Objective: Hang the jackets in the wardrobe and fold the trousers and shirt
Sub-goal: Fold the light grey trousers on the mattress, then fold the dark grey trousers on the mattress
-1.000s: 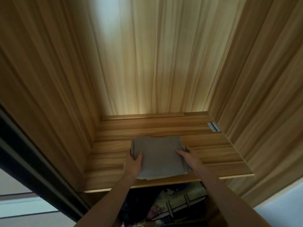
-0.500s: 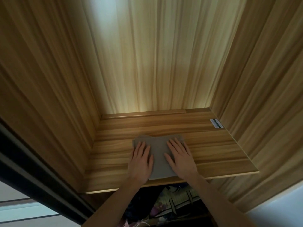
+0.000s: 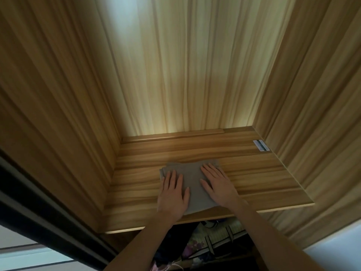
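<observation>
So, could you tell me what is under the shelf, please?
Under the shelf show part of a striped bag and dark floral fabric. The rest is hidden by the shelf and arms.

Your left hand [image 3: 172, 194] and right hand [image 3: 217, 184] lie flat side by side on the folded cloth [image 3: 192, 184], mid-shelf [image 3: 263, 173], near its front edge. Label [image 3: 260, 145] far right. Bags [image 3: 220, 237] below the shelf.

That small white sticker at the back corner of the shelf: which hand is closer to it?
Right. The right hand lies flat on the grey folded garment, below-left of the sticker; the left hand lies farther left.
</observation>
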### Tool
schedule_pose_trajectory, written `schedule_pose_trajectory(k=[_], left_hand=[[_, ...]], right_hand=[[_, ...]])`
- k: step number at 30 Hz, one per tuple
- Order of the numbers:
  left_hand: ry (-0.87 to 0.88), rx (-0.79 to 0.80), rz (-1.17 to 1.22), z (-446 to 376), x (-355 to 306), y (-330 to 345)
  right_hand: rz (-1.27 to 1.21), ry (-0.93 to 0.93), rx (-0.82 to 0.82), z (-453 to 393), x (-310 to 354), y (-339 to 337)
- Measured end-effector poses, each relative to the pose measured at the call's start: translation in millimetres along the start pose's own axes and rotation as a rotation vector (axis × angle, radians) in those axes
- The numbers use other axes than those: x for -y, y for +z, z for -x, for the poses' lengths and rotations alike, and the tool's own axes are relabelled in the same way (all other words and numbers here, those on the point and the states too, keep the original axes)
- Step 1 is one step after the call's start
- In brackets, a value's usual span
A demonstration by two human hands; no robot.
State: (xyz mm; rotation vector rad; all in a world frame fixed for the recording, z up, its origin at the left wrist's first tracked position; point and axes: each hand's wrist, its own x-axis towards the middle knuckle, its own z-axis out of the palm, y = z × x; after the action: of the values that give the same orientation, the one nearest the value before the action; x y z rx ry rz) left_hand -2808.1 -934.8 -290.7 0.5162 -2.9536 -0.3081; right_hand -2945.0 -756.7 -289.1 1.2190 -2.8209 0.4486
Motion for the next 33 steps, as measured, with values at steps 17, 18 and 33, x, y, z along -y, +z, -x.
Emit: schedule_pose_trajectory(k=[17,18,33], left_hand=[[0.252,-0.234,0.233,37.3,11.8,-105.1],[0.279,-0.231,0.245,42.1,11.2,-108.8],[0.784,-0.160,0.360,133.0,-53.3,-128.9]], right_hand=[[-0.286,0.258,-0.291,83.4,77.3,-69.1],[-0.266,0.281,-0.310,92.6,85.3,-74.2],[0.323,0.767,-0.518,286.1,178.4,-142.1]])
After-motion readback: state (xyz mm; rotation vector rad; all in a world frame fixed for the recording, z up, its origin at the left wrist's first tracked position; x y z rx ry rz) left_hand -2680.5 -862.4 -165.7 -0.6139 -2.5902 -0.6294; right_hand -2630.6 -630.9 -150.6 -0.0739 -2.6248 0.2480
